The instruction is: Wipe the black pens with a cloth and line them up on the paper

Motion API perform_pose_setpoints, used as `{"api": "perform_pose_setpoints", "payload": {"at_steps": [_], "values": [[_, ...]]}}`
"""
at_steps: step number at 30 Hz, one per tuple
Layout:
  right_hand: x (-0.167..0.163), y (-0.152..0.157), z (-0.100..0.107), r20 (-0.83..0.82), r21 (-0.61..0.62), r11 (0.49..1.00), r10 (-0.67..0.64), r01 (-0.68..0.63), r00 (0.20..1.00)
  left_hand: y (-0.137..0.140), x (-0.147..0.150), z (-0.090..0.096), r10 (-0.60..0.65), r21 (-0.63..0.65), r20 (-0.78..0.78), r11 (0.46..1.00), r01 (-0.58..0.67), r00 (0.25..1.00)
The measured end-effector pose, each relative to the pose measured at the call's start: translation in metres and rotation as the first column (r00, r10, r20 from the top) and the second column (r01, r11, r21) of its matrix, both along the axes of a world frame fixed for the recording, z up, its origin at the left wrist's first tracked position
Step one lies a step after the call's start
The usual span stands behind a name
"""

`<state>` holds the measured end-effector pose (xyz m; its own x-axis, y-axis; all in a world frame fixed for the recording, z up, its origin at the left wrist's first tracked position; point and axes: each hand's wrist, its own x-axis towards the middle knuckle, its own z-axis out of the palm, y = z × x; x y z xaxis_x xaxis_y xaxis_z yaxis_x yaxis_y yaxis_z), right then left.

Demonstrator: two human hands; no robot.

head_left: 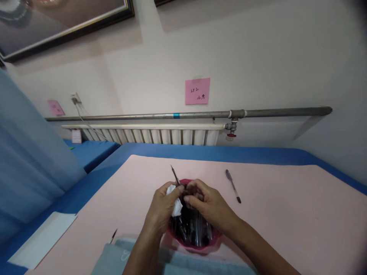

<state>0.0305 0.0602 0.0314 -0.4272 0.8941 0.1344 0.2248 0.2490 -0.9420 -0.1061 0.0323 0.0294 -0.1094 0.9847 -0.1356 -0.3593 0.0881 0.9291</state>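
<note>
Over a dark pink bowl (186, 244) full of clear and black pen parts (197, 229), my two hands are close together. My left hand (160, 208) is closed on a crumpled white tissue (177, 207) and a thin dark pen refill (174, 174), whose tip points up and away. My right hand (212, 204) is pinched close beside the left one; what its fingertips hold is hidden. A clear-barrelled pen (233, 186) with black ends lies on the pink sheet to the right of the bowl.
A pink sheet (286, 214) covers a blue padded bed (200, 151). Grey-blue cloth (114, 258) lies at the near edge, with a thin dark pen tip (114, 235) beside it. White paper (43, 238) lies at left. Behind stand a radiator (160, 135) and pipe (143, 117).
</note>
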Motion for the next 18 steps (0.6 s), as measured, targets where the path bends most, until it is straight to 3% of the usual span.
{"api": "perform_pose_setpoints", "payload": {"at_steps": [5,11,14,18], "values": [[0.01,0.006,0.009,0.119,0.071,0.997,-0.052,0.043,0.992,0.003,-0.021,0.009,0.129,-0.008,0.055,0.992,-0.129,0.99],[0.017,0.011,0.009,0.218,0.119,0.992,-0.064,0.039,0.974,0.003,-0.033,0.012,0.145,-0.015,0.106,0.989,-0.145,0.984],[0.017,0.011,0.003,0.337,0.173,0.981,0.029,-0.092,0.941,0.003,-0.032,0.012,0.155,-0.005,0.092,0.988,-0.155,0.984],[0.013,0.007,-0.005,0.501,0.268,0.913,0.14,-0.307,0.854,0.003,-0.031,0.013,0.155,-0.016,0.061,0.988,-0.155,0.986]]}}
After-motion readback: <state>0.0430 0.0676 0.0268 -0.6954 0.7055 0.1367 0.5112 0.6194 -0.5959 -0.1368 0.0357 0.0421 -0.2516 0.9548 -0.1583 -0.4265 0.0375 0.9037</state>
